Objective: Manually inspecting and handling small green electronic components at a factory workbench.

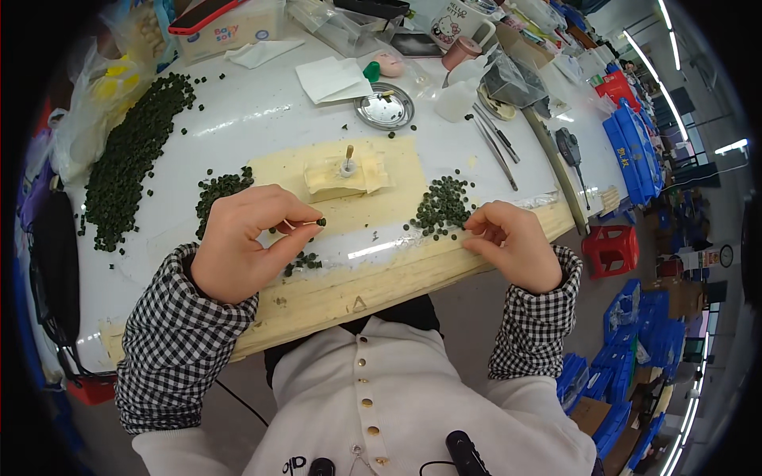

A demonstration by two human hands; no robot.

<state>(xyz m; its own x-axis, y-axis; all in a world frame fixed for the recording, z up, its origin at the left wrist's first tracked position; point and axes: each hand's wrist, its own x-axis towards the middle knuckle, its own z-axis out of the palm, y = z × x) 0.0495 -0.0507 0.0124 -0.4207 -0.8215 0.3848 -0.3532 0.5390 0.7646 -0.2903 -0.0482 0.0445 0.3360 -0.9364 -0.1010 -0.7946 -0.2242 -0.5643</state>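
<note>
Between the thumb and forefinger of my left hand [246, 242] is a small dark green piece [321, 223], pinched above the table's near edge. My right hand [512, 244] rests beside a small pile of dark green round pieces [443, 205], its fingertips drawn together at the pile's right side. What those fingertips hold, if anything, is hidden. Beyond my hands, a block wrapped in yellowish tape [349, 176] carries an upright metal pin [349, 153] in a pale holder. Another small pile of dark pieces [218, 192] lies behind my left hand, and a few loose ones [305, 260] lie below it.
A large heap of dark green pieces [131, 166] covers the left side. Farther back are a round metal dish [384, 108], white paper [332, 79] and a clear plastic box [230, 32]. Tweezers [496, 151] lie at the right. A red stool [611, 252] stands beyond the table.
</note>
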